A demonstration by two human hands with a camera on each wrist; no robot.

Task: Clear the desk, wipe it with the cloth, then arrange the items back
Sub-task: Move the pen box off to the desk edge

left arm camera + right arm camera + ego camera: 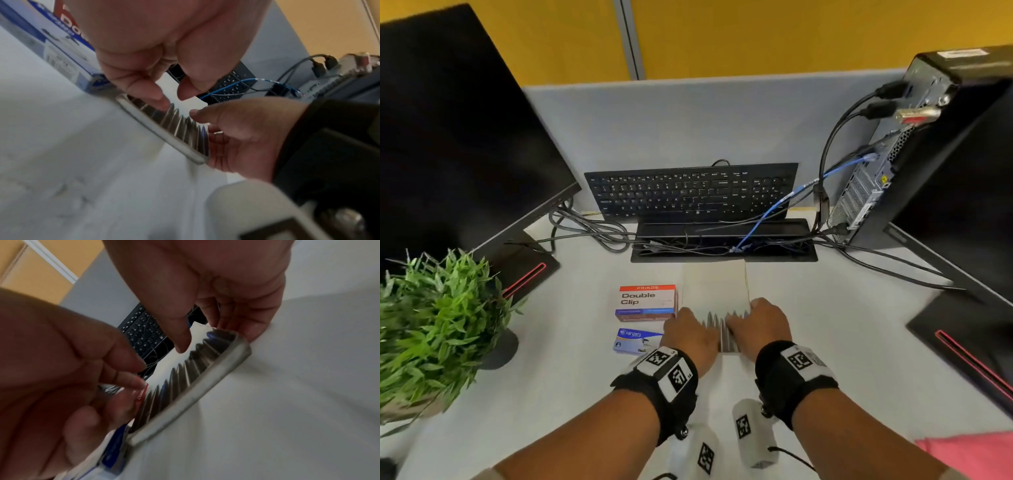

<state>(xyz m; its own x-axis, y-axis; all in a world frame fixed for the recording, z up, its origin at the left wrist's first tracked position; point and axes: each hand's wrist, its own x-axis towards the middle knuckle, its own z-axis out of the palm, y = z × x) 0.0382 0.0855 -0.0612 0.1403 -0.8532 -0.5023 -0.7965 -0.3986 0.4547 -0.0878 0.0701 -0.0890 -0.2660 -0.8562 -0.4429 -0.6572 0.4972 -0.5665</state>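
A ridged metal rack (717, 329) lies on the white desk (551, 394) in front of me, with a white pad (715, 284) just behind it. My left hand (688, 322) grips the rack's left end, its fingertips (152, 95) on the fins. My right hand (743, 318) holds the right end, its fingers (248, 327) curled round the corner and its thumb over the ridges. The rack (164, 129) (195, 378) sits low on the desk in both wrist views. A pink cloth (976, 452) shows at the lower right edge.
A Double Clip box (646, 301) and a blue Kangaro box (635, 341) lie just left of the rack. A potted plant (438, 325) stands at the left. The keyboard (691, 192) leans at the back above a cable tray (722, 243). Monitors and a PC tower (914, 147) flank the desk.
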